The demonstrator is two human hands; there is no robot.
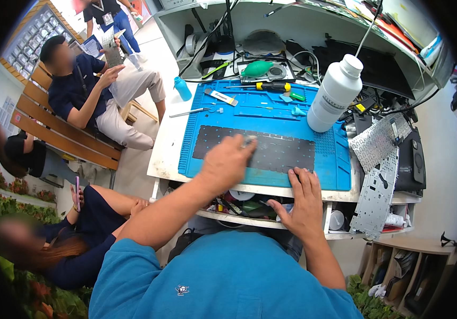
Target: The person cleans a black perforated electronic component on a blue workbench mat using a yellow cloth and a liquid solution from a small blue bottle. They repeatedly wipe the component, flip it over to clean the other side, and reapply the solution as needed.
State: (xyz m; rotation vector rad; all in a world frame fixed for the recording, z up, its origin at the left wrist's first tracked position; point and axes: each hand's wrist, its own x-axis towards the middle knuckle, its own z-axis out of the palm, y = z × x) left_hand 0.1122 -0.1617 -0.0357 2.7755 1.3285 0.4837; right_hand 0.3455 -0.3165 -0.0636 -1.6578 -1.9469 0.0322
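Observation:
A thin dark rectangular sheet [287,153] dotted with small holes lies flat on a blue repair mat [265,179]. My left hand [224,164] is over its middle, fingers pinched on a small whitish wad [248,140]; some blur there hides what it is made of. At the near right edge of the sheet, my right hand [304,199] rests with outstretched fingers, fingertips touching the edge and thumb apart. Behind the sheet on the mat are a yellow-and-black screwdriver [273,86], a green air blower [256,68] and a slim metal tool [188,112].
A tall white bottle [335,95] with a thin tube stands at the mat's right rear. A small blue bottle [182,89] is at left. Metal keyboard plates [374,194] overhang the table's right side. Below the front edge, an open drawer [244,219] holds clutter. People sit at left.

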